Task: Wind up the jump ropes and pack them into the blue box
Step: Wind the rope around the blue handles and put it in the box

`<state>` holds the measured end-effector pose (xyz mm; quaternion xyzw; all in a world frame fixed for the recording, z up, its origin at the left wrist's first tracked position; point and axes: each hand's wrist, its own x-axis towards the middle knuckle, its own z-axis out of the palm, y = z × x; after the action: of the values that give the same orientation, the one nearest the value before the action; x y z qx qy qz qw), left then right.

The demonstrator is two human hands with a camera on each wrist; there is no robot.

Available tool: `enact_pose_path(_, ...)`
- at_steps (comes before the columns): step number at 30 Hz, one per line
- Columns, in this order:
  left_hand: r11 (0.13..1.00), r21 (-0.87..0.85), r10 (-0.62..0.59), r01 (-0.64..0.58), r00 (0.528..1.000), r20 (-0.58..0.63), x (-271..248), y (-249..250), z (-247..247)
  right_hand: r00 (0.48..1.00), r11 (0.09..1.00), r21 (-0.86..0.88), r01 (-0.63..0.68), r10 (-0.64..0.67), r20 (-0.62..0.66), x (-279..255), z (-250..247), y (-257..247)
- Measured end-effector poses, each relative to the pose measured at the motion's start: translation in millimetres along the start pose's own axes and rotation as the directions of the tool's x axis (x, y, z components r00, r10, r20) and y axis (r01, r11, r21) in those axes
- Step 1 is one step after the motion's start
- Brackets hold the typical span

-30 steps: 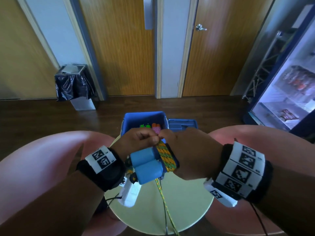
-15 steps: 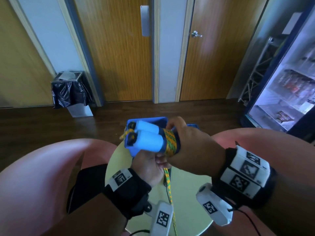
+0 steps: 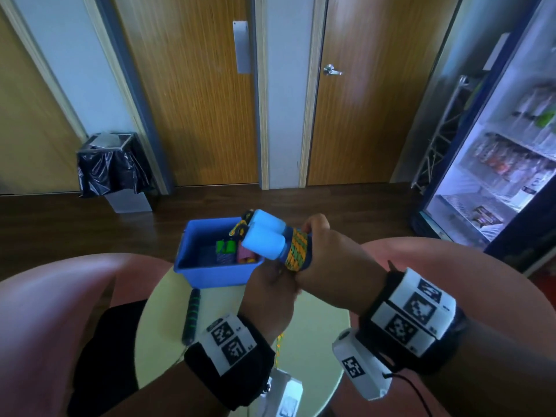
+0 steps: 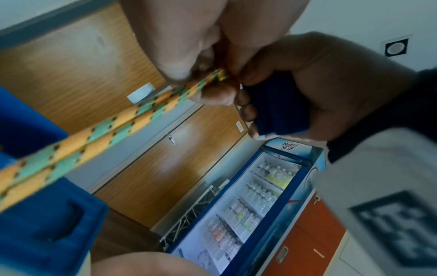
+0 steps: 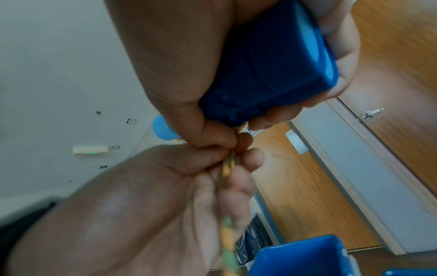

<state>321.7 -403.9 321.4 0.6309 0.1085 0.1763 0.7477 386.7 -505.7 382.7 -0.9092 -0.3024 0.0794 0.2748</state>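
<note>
- Gripping a pair of light blue jump rope handles (image 3: 264,239), the right hand (image 3: 328,257) is seen raised above a round pale green table (image 3: 316,320); its fingers are curled round the dark blue ends of the handles.
- A yellow and green rope (image 3: 296,249) is seen wound in several turns round the handles, just beside the right hand's fingers.
- The loose stretch of the same rope is pinched between the thumb and fingers of the left hand (image 3: 267,299), which is held just below the right hand and touching it; from the left wrist, two strands are seen running side by side out of that pinch.
- A blue box (image 3: 210,275) is seen standing open on the far side of the table, directly below the free ends of the held handles.
- Inside the box, a green bundle (image 3: 225,246) and a pink bundle (image 3: 245,255) are seen lying side by side; whether they are rope or handles cannot be told.
- A dark handle with green rings (image 3: 192,314) is seen lying on the table, just in front of the box.
- A bin lined with a black bag (image 3: 112,173) is seen by the wooden doors, and a lit drinks fridge (image 3: 505,164) at the right.
</note>
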Motion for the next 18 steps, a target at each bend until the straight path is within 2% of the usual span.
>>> enact_pose_path(4,0.972,0.237,-0.014,-0.003,0.997,0.07,3,-21,46,1.0,0.996,-0.09,-0.013,0.014,0.006,-7,-21,53)
enact_pose_path(8,0.998,0.052,-0.04,0.031,0.982,0.182,-2,-27,89,0.999,0.986,-0.166,-0.012,0.021,0.05,-17,-43,99)
enact_pose_path(9,0.998,0.05,-0.038,0.029,0.98,0.195,-3,-30,99,0.998,0.985,-0.174,-0.005,0.015,0.055,-21,-47,108)
enact_pose_path(12,0.985,0.161,-0.081,0.059,0.988,0.134,-3,-37,123,0.998,0.988,-0.152,0.01,0.0,0.067,-34,-61,129)
enact_pose_path(15,0.988,0.146,-0.06,0.049,0.995,0.075,-1,-43,141,0.985,0.983,-0.149,0.107,-0.084,0.148,-45,-75,142)
enact_pose_path(18,0.982,0.19,-0.009,-0.008,0.996,0.09,-2,-48,154,0.993,0.99,-0.142,0.008,0.008,0.117,-55,-79,160)
